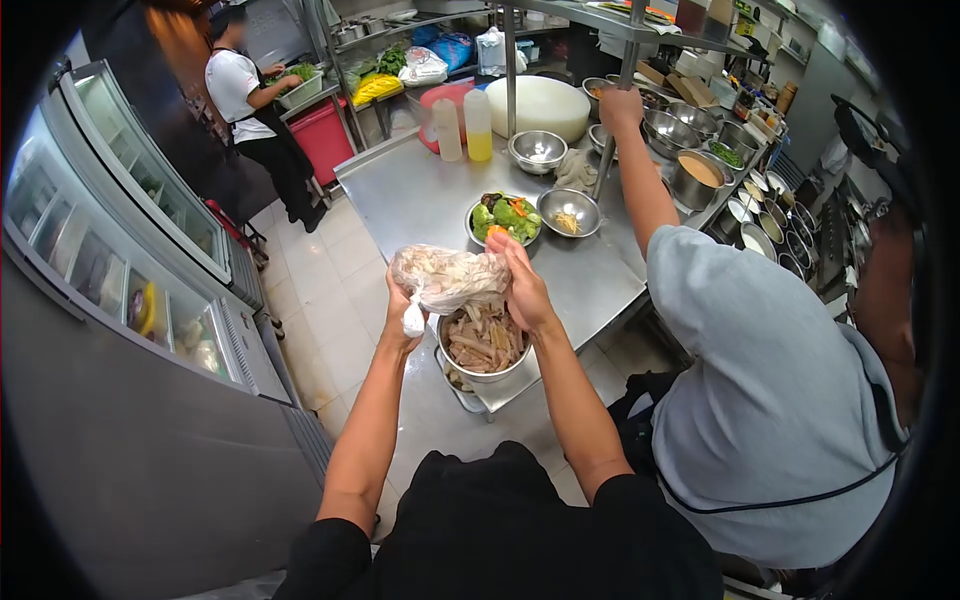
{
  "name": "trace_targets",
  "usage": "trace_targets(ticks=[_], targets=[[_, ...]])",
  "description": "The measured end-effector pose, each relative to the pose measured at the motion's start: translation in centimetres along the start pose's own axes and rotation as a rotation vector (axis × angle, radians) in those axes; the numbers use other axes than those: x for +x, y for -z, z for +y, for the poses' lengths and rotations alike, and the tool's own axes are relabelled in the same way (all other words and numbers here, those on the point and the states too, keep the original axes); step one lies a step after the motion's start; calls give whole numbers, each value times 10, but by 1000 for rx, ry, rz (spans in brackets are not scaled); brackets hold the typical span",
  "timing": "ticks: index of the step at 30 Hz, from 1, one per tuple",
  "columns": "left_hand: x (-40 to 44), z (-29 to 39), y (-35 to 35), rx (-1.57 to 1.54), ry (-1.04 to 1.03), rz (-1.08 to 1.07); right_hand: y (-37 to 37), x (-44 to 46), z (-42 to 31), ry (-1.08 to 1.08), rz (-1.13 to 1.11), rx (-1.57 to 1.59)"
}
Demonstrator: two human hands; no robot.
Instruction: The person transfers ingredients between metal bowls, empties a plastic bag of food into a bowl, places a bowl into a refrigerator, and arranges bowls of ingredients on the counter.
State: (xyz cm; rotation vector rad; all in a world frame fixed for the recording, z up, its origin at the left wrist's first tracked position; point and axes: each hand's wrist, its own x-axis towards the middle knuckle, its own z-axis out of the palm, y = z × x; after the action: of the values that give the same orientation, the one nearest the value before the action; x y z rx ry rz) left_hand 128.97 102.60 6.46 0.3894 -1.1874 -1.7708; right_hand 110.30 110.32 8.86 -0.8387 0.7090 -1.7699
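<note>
Between my two hands is a knotted clear plastic bag [452,277] of pale, pinkish pieces. My left hand [399,315] grips its left end, beside the white knot. My right hand [527,287] presses against the right end, fingers pointing up and together. Just below the bag, a round metal container [484,342] full of brownish strips stands at the corner of the steel table. Beyond the bag is a metal bowl of broccoli and other vegetables [503,217]. To its right sits a bowl with a few yellowish strips [569,213].
At my right a co-worker in a grey top [770,390] reaches over the steel table [400,190]. Squeeze bottles [478,127], an empty bowl [538,152] and a big white round block [540,107] stand farther back. Glass-door fridges [130,290] line the left; another person [245,100] stands beyond.
</note>
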Motion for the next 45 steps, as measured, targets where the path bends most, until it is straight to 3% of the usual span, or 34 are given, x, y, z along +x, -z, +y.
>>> trace_targets(ticks=[1,2,6,9,13,16,19,22,24,28,31,33,40,43,45], targets=[[-3,3,2,-208,99,41,-2,0,-2,6,1,-40],[-7,4,1,-213,105,43,-5,-1,-3,13,1,-80],[-20,4,-7,-9,-42,-79,-2,-4,5,17,-9,-203],[-15,-3,-20,-260,-23,69,-2,-8,6,37,-48,-247],[-10,-1,-37,-250,-16,278,-6,-14,10,55,-67,-291],[-7,-4,-37,-182,-105,233,-3,-17,18,17,11,-195],[-9,-3,-42,-178,-132,234,-1,-25,18,-49,211,-359],[-8,-6,-35,-169,-85,207,-1,-41,10,-94,328,-141],[-10,-10,-35,-211,-74,236,-3,-49,6,-14,380,-299],[-11,-14,-44,-402,-37,345,5,-48,11,48,408,-311],[-18,-19,-36,-267,-25,272,15,-42,12,102,417,-364],[-22,-14,-38,-109,-20,187,19,-37,5,175,368,-652],[-26,12,-46,346,-191,101,18,-27,3,46,282,-512],[-29,19,-41,364,-178,104,17,-32,-3,206,356,-853],[-31,16,-38,342,-166,126,16,-33,-1,188,349,-831]])
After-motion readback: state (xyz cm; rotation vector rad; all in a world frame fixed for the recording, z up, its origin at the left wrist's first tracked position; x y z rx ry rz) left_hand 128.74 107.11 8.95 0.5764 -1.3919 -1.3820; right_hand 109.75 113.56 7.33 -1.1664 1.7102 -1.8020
